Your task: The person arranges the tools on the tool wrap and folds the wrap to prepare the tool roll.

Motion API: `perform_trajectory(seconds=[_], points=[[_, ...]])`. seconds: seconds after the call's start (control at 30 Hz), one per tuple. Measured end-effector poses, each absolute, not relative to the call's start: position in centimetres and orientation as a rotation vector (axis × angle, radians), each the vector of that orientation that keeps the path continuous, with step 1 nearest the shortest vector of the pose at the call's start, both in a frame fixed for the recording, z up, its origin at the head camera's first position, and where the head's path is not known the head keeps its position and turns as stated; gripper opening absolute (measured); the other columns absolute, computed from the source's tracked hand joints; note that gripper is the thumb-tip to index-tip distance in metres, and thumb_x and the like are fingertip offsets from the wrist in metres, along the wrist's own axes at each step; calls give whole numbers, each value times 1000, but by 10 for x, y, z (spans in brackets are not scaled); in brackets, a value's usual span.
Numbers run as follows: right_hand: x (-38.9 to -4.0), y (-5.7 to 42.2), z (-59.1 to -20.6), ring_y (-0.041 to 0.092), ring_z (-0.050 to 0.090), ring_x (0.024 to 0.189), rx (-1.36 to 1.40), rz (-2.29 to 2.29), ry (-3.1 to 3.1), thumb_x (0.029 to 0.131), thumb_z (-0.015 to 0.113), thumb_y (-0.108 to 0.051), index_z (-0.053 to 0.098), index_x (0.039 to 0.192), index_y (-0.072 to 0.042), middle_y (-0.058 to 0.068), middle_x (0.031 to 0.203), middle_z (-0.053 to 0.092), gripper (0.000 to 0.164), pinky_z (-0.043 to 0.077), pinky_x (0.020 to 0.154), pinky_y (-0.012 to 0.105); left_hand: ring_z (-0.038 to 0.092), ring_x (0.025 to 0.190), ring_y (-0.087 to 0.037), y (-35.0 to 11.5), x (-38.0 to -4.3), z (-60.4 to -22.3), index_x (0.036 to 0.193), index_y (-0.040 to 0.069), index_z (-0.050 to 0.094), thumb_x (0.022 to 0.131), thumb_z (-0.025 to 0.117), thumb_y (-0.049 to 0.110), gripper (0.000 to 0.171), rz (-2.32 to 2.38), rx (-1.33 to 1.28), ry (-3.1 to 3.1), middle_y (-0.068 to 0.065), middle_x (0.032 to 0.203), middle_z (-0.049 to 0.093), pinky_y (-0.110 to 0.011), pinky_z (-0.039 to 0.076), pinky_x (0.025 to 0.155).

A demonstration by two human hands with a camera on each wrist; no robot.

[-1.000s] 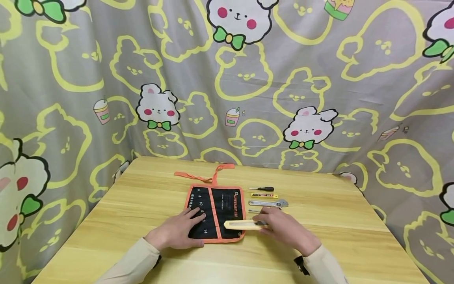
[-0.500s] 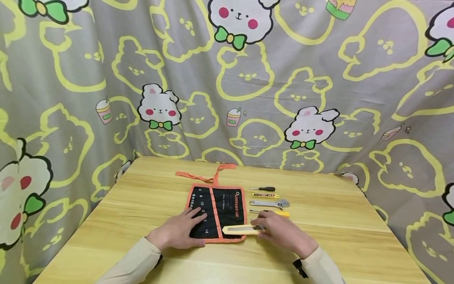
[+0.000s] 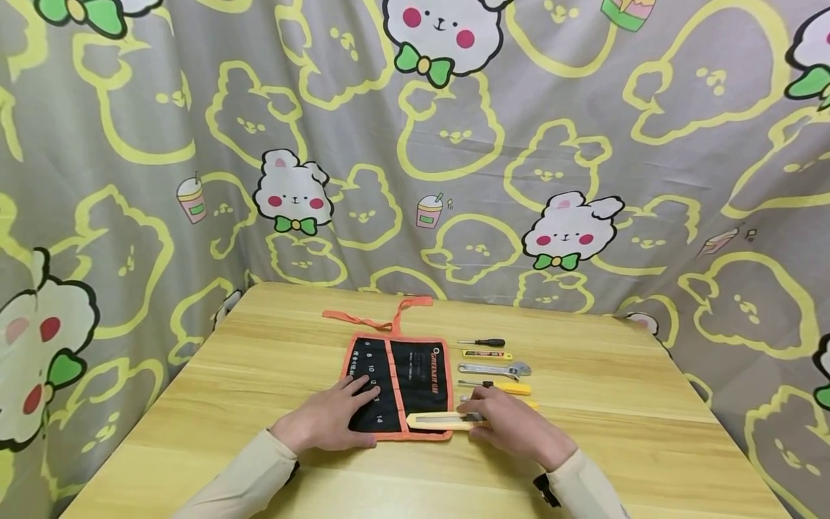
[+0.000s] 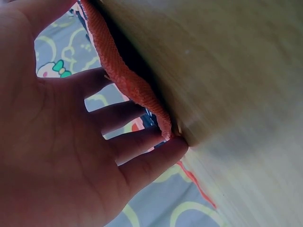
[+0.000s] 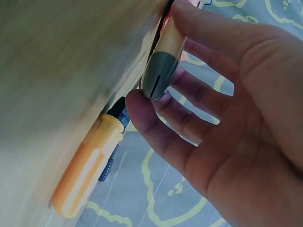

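Observation:
A black tool roll (image 3: 418, 378) with orange edging lies spread on the table, numbers printed along its left pocket strip. My left hand (image 3: 331, 416) rests on its left side with fingers spread; the left wrist view shows the fingers (image 4: 142, 161) at its orange edge (image 4: 125, 80). Between thumb and fingers, my right hand (image 3: 512, 427) pinches the end of a yellow utility knife (image 3: 436, 420), whose dark butt (image 5: 160, 73) shows in the right wrist view. The knife's tip points left, at the orange seam over the roll's near right pocket.
To the right of the roll lie a black-handled screwdriver (image 3: 491, 342), a yellow flat case (image 3: 486, 355), an adjustable wrench (image 3: 494, 370) and a yellow-handled screwdriver (image 3: 515, 388). Another yellow handle (image 5: 87, 165) lies beside the right hand. Orange ties (image 3: 395, 317) trail behind the roll.
The right hand has brought the utility knife slightly nearer to the person and left, over the roll's near pocket, uncovering the yellow-handled screwdriver. The left hand has stayed in place.

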State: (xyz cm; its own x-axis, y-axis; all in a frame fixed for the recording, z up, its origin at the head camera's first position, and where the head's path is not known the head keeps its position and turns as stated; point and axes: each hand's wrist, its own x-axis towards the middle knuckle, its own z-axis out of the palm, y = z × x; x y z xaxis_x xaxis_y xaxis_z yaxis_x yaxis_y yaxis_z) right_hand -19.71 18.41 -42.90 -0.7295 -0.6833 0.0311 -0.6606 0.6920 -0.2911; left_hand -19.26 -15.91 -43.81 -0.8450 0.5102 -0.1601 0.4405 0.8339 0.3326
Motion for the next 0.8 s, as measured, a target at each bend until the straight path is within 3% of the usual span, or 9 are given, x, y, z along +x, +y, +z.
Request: perform_trajectory(seconds=[0.8], points=[[-196,173,-435,1,47,77,-1152,-526,2783,93,77,-21,74,126,-9,-1,100,63,35,48,66,18,35,147,-47,-157,-192,-437,154,14,47,87,74,60,86,413,718,2783,-19,161,38,-62,41,111]])
